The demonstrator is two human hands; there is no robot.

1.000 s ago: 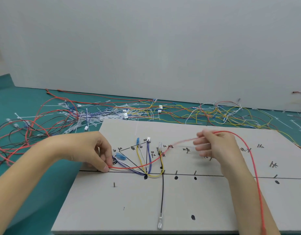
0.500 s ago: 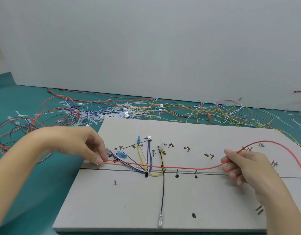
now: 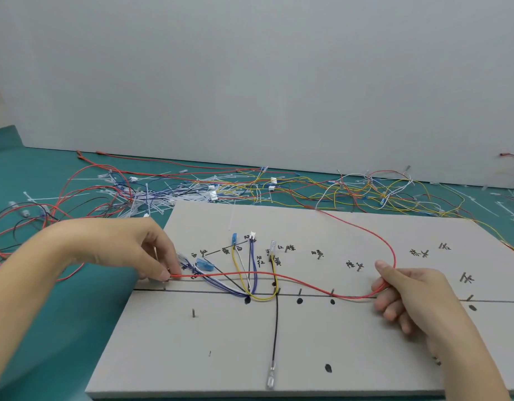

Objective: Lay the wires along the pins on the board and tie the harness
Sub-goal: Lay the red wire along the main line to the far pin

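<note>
Left hand (image 3: 140, 250) reached in palm down, fingers (image 3: 163, 274) pinched together at their tips. Right hand (image 3: 409, 293) lay opposite it, fingers curled, thumb on top.

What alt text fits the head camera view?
Two hands stretch a red wire across a grey pin board: the left hand pinches one end, the right hand holds it further along. Loose wires litter the green table behind.
</note>
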